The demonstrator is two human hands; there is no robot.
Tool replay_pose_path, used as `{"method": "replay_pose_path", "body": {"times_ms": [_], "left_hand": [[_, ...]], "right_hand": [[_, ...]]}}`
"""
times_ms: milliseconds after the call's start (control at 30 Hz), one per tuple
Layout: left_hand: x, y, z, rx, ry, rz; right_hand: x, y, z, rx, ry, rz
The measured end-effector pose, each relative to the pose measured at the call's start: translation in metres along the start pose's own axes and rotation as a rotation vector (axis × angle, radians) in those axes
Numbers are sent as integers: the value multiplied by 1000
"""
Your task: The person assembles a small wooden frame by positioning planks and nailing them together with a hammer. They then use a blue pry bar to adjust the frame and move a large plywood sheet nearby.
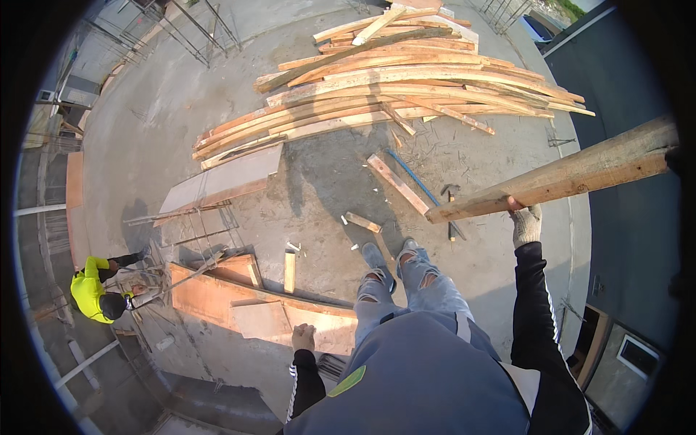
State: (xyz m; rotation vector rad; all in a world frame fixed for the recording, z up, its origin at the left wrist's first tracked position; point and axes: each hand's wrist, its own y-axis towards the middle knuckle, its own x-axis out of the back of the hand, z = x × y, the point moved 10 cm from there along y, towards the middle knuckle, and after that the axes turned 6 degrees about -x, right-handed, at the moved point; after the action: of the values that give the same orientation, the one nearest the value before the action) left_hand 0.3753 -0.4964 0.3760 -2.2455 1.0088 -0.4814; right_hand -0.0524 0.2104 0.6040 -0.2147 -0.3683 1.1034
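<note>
Gripped by the right hand's (526,225) gloved fingers, a wooden beam (573,174) slants across the frame's right; a lopsided hold could let it roll onto the shoes (376,259) at centre. Lower centre, the left hand (303,338) (fingers open or closed, cannot tell) holds no timber.

Looking like an open-air building site in full sunlight. Showing raw grey concrete floor (138,138) across the middle of the frame, strewn with wood scraps (362,222). Holding a broad stack of rough timber (435,75) at the upper centre and wooden panels (199,293) left of centre. Baring thin steel rods (189,32) at the upper left, and including a person in a bright yellow top (88,293) at the far left.
</note>
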Motion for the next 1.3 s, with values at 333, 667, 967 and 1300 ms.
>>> {"method": "replay_pose_path", "body": {"times_ms": [333,667,967,1300], "left_hand": [[-132,82,-148,33,-277,-32],[-253,202,-378,-251,-130,-18],[-304,270,-404,-97,-471,-76],[-509,435,-549,-142,-312,16]], "right_hand": [[-41,-29,54,88,835,212],[-169,64,-20,-434,930,232],[-315,230,-27,-693,664,170],[-407,514,85,-458,524,209]]}}
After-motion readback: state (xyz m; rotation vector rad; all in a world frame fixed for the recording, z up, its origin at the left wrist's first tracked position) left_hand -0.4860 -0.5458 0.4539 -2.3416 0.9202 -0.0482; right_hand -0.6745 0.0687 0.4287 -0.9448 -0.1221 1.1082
